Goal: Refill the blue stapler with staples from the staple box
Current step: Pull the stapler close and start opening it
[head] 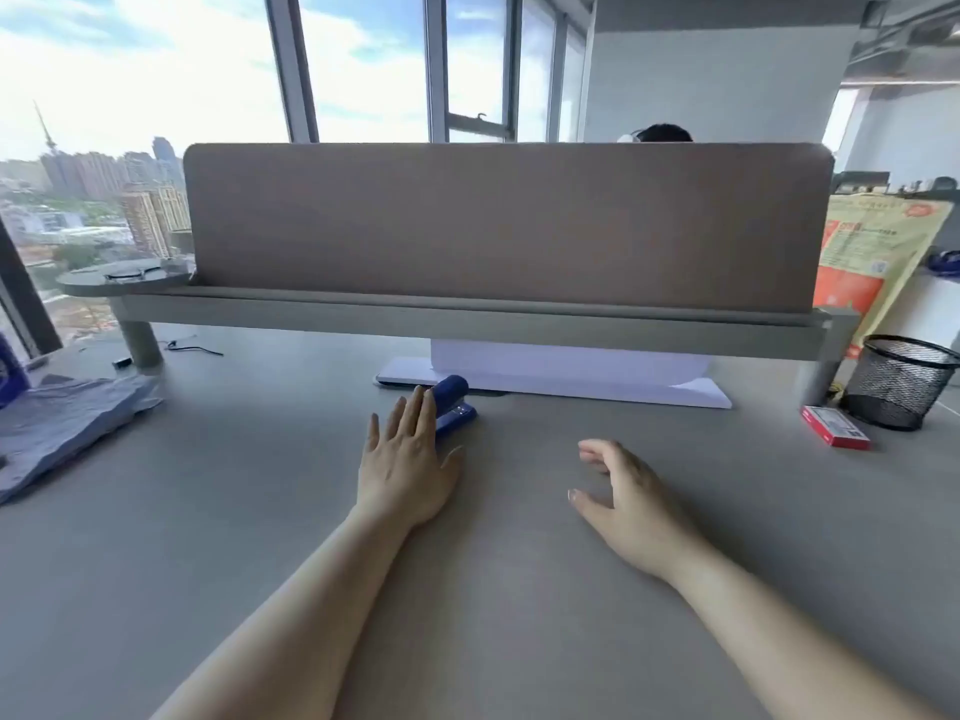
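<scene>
The blue stapler (453,400) lies on the grey desk (260,511) near the middle, just in front of a stack of white paper. My left hand (408,459) hovers over its near left side with fingers spread, the fingertips at the stapler's body and covering part of it. My right hand (626,498) floats above the desk to the right, fingers loosely curled and holding nothing. The red staple box (835,427) lies flat at the far right, well away from both hands.
A black mesh pen cup (901,381) stands behind the staple box. White paper (566,376) sits under the raised shelf with its brown divider panel (504,226). A crumpled blue cloth (67,423) lies at the left. A person's head shows behind the divider.
</scene>
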A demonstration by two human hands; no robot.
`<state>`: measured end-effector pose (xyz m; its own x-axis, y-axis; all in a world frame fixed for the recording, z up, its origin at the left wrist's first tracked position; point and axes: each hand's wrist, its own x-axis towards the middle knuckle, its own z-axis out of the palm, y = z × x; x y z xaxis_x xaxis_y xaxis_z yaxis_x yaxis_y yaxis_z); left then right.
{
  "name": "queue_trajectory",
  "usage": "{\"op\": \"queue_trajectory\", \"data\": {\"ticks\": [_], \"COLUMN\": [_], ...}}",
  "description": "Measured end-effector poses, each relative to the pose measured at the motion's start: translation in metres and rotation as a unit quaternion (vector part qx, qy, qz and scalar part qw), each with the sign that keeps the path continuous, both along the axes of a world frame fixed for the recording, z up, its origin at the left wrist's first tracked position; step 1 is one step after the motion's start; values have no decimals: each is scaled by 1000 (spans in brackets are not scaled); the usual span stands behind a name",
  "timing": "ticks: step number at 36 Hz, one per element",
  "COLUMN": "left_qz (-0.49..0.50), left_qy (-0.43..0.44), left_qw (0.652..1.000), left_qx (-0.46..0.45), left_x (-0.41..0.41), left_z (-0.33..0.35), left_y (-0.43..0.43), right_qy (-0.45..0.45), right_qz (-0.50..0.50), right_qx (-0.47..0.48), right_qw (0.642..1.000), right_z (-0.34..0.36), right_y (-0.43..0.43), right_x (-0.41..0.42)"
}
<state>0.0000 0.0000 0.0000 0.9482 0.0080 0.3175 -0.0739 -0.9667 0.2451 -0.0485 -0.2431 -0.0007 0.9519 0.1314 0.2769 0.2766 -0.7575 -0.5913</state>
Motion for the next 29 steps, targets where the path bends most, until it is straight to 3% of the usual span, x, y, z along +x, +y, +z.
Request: {"op": "queue_trajectory", "data": {"ticks": [9, 20, 25, 29], "left_qz": [-52, -206, -194, -185], "left_qy": [7, -19, -35, -51], "left_qw": [999, 978, 979, 981], "left_qx": [2, -14, -55, -14], "left_x": [-22, -103, -112, -113], "left_z": [4, 6, 7, 2], "left_y": [-10, -61, -83, -88], "right_qy": [8, 49, 35, 26], "right_qz": [-34, -55, -75, -75], "right_qx": [12, 84, 128, 139], "right_qw": [999, 994, 988, 987], "right_z": [5, 11, 6, 6], "right_y": [2, -24, -37, -35], "right_x": [-8, -59, -69, -66]}}
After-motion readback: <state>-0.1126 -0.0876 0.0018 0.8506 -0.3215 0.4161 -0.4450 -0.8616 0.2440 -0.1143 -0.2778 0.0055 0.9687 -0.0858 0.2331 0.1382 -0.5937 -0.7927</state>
